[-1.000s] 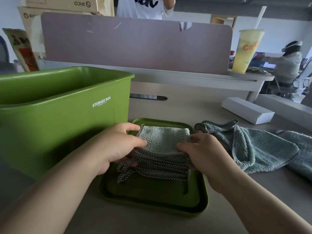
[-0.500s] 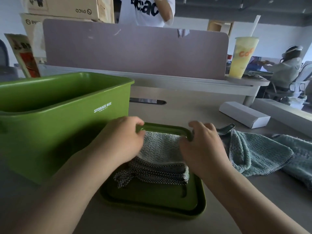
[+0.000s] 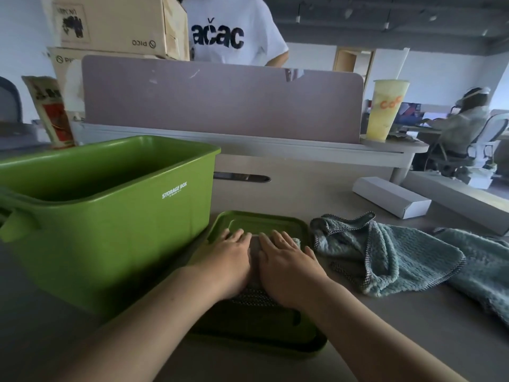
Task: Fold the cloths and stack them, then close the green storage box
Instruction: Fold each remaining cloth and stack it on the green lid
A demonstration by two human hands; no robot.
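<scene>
A stack of folded teal cloths (image 3: pixel 254 295) with checked edging lies on the green lid (image 3: pixel 264 221), which rests flat on the desk. My left hand (image 3: pixel 230 260) and my right hand (image 3: pixel 289 264) lie flat side by side on top of the stack, fingers spread, covering most of it. The open green storage box (image 3: pixel 110 216) stands just left of the lid. Two unfolded teal cloths lie to the right: a crumpled one (image 3: pixel 385 257) next to the lid and another (image 3: pixel 482 271) at the right edge.
A long white carton (image 3: pixel 391 197) lies behind the loose cloths, with a grey divider panel (image 3: pixel 220 103) across the back of the desk. A yellow drink cup (image 3: pixel 385 111) stands on the ledge. A person in a white T-shirt (image 3: pixel 234 31) stands behind the divider.
My hands moved from the sides of the folded stack to its top and now lie flat on it, close together. The view has tilted upward.
</scene>
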